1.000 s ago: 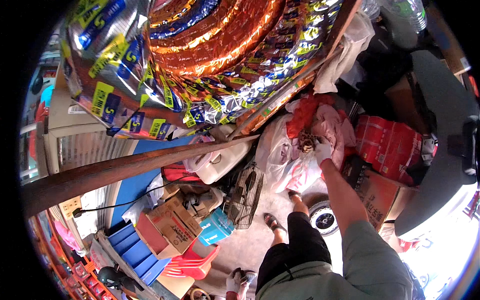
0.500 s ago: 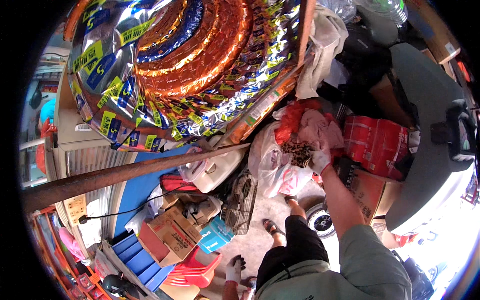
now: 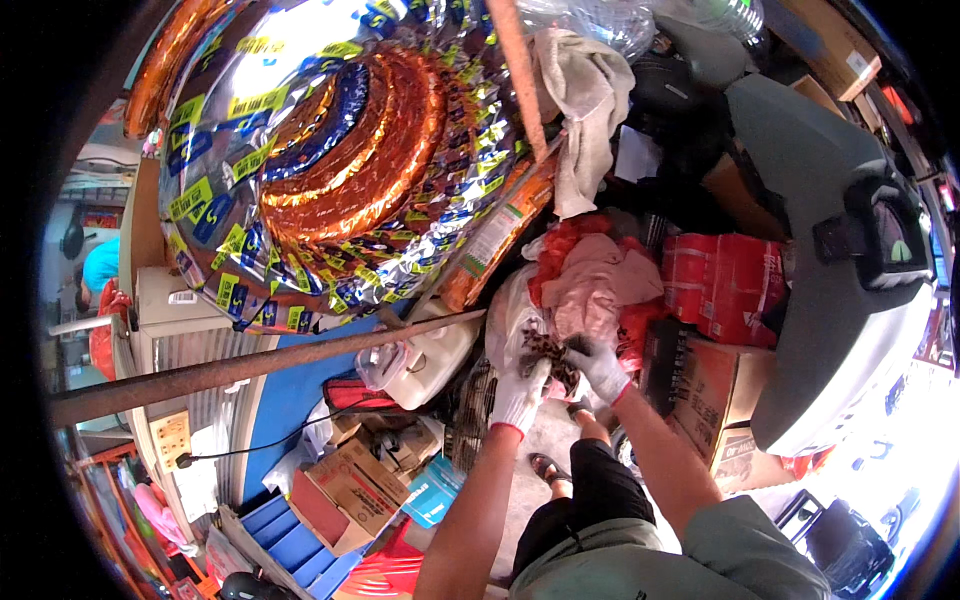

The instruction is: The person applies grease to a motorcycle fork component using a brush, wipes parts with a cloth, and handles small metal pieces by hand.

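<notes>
- the person's left hand in a white knit glove with a red cuff edge [image 3: 518, 393] reaches up from below, its thumb and fingers clamped on a small brown-and-black patterned cloth [image 3: 545, 347]; some of its fingertips are hidden.
- the right hand in a white glove with dark fingertips [image 3: 598, 368] comes in from the other side, its fingers curled and clamped on that same cloth.
- the patterned cloth is bunched between the two hands, just in front of a bulging white plastic bag [image 3: 507, 318]; whether it touches the bag, i cannot tell.
- a crumpled pale pink cloth [image 3: 600, 285] lies on top of that bag, with thin red plastic [image 3: 562, 243] showing behind it.
- below the hands are the person's black shorts [image 3: 605, 495] and a dark strappy sandal [image 3: 545, 466] on the floor.
- left of the hands, a dark wire-grid guard [image 3: 470, 415] stands near a white plastic jug [image 3: 437, 358], an open brown cardboard box [image 3: 355, 490] and a light-blue box [image 3: 434, 492].
- to the right sit a brown cardboard carton [image 3: 692, 395] and shiny red wrapped packs [image 3: 722, 290].
- farther up, a beige cloth [image 3: 590, 105] hangs beside a big round coil in orange and printed clear wrapping [image 3: 405, 150].
</notes>
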### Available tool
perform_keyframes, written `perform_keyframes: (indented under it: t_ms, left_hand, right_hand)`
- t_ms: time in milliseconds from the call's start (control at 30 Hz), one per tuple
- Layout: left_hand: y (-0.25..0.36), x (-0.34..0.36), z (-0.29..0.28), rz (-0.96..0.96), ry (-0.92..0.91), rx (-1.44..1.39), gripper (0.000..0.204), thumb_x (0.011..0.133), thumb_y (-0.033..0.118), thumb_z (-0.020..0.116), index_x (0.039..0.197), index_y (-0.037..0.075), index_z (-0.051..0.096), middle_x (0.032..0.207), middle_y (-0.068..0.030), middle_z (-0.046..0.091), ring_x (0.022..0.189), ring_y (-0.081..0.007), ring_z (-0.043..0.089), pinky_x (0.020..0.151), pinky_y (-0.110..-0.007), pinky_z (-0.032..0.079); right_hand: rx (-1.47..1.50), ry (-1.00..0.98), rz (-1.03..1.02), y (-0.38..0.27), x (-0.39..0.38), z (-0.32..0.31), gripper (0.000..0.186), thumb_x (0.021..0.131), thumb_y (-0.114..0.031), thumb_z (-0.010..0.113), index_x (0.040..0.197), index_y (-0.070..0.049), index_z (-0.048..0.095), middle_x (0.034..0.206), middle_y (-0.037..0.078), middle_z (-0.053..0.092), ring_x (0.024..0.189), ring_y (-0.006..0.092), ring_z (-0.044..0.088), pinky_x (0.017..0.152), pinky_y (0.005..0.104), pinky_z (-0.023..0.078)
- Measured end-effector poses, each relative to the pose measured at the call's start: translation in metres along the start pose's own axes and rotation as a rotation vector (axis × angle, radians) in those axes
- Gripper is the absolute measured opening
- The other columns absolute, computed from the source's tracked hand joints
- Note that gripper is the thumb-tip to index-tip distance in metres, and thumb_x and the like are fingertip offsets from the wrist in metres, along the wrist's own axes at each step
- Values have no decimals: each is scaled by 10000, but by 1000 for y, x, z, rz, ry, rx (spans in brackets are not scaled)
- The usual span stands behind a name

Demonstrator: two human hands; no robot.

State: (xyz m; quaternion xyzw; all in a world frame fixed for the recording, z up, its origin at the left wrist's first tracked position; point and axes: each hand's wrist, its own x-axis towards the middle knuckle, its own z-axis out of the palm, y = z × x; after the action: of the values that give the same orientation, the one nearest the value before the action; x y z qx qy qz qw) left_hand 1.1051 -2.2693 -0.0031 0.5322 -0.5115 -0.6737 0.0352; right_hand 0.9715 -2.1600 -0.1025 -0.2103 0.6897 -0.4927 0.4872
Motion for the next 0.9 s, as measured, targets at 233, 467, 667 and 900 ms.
perform_keyframes:
  t_ms: [233,467,667,900]
  left_hand:
    - [-22,5,7,-11,72,-80,233,952,155,596,1086,-33,629,925,-96,700,762,-184,643,703,-319,519]
    - [-60,45,-12,133,203,29,213,955,147,567,1063,-33,600,840,-84,660,641,-152,608,572,-290,497]
    - [-104,96,-25,327,276,371,219,939,146,598,1064,-33,578,833,-118,655,622,-197,619,552,-315,491]
    - [-66,93,16,311,161,667,391,945,239,551,1217,-42,527,1103,-207,666,1008,-344,641,923,-385,495]
  right_hand:
    - [174,125,-40,-17,-30,9,226,909,-132,596,1054,40,619,899,116,651,830,177,601,788,333,499]
    - [941,175,171,-37,-45,-15,293,953,-98,535,1180,86,559,1070,121,636,984,204,634,908,319,510]
    - [1125,370,-47,-52,-78,-53,314,958,-88,519,1243,42,499,1150,143,613,1053,252,628,958,383,510]
    - [706,685,-60,-70,-154,-68,173,959,-172,578,1061,-33,558,863,16,573,777,90,547,654,259,462]
